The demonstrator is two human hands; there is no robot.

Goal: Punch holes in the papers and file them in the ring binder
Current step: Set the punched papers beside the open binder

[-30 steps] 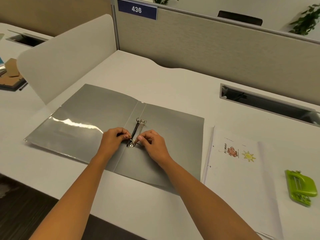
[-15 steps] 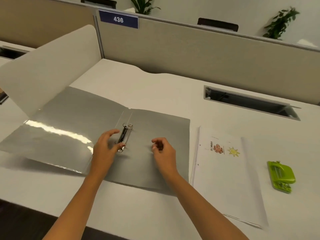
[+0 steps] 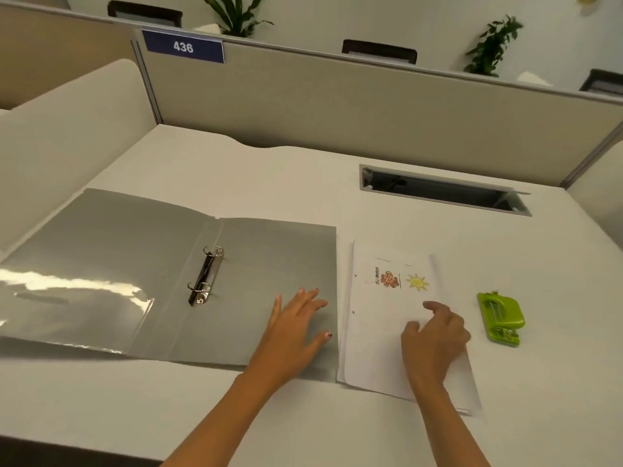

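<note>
A grey ring binder [image 3: 111,264] lies spread flat on the white desk, its two metal rings [image 3: 205,276] parted at the spine. Right of it rests a stack of white papers [image 3: 381,335], punched holes along its left edge and a small octopus and sun printed on top. My left hand [image 3: 296,332] hovers with spread fingers over the binder's right cover, holding nothing. My right hand [image 3: 435,335] rests on the papers, fingers bent and apart, not gripping them. A green hole punch [image 3: 501,318] sits to the right of the papers.
A beige partition [image 3: 337,106] with a blue "436" sign [image 3: 183,46] closes the desk's far side. A cable slot [image 3: 441,190] is sunk into the desk at the back right. A curved white divider [image 3: 67,129] stands on the left.
Both hands have left the binder rings and moved right: the left now over the right cover, the right onto the papers. The rings now stand parted. The view has shifted right.
</note>
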